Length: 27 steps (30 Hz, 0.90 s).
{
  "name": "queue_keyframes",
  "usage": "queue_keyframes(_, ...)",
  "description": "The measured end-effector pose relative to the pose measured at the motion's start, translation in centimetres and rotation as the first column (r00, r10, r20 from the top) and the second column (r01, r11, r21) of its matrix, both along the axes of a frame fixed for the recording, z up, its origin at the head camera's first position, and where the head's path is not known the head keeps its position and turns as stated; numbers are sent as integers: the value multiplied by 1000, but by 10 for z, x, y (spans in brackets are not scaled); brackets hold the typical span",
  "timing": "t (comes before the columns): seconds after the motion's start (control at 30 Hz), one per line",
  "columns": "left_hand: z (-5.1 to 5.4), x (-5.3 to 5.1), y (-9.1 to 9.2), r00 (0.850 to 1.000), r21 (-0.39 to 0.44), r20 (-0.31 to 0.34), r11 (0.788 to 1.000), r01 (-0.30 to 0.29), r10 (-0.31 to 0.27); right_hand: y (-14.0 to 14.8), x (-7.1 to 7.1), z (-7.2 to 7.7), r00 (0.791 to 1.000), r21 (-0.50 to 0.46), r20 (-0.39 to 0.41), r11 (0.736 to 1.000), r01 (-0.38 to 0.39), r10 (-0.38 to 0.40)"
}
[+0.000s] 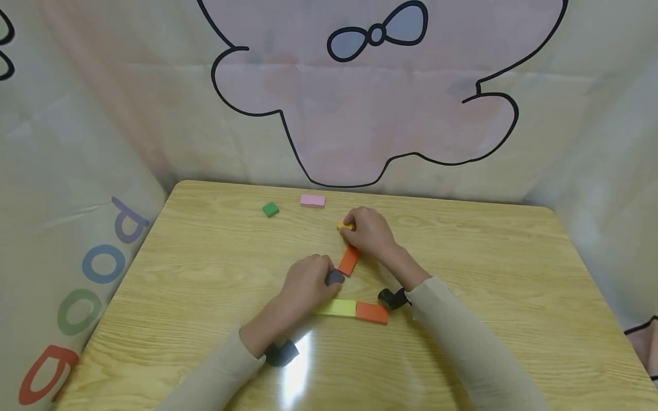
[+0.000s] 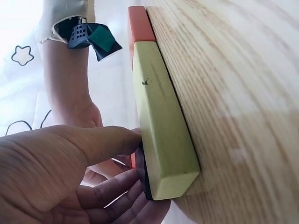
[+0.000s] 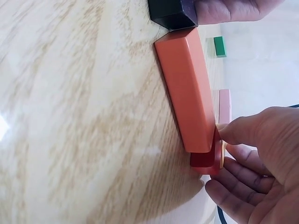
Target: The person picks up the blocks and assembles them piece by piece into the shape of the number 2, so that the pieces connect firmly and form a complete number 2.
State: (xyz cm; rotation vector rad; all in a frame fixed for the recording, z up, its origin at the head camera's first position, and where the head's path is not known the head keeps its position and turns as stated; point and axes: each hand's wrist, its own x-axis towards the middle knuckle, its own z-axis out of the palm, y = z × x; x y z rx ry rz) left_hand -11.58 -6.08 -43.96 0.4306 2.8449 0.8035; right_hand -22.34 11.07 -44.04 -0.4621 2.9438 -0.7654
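Note:
My left hand (image 1: 308,279) grips a dark purple block (image 1: 335,277) between thumb and fingers, just behind a yellow-green block (image 1: 339,308). An orange block (image 1: 349,261) runs at a slant from the dark block towards my right hand (image 1: 369,231). Thumb and fingers of that hand pinch a small yellow block (image 1: 343,226). In the right wrist view, a red block (image 3: 205,161) shows between the orange block and the yellow one, close to the fingertips; the right hand hides it in the head view. A second orange block (image 1: 372,313) adjoins the yellow-green block's right end.
Towards the table's back edge lie a green block (image 1: 271,209) and a pink block (image 1: 312,201). The wooden table (image 1: 488,274) is bordered by printed cloth (image 1: 385,114). Black wrist cameras (image 1: 393,298) sit low at both cuffs.

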Motion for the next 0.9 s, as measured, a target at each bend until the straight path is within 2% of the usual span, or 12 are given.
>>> queue_keyframes(0.43, 1, 3, 2, 1000, -39, -24, 999, -3, 2, -1, 1, -2, 1000, 0, -9, 1000, 0, 0)
queue_keyframes(0.9, 1, 3, 1, 999, -27, -33, 1000, 10, -11, 0, 0, -3, 1000, 1, -3, 1000, 4, -4)
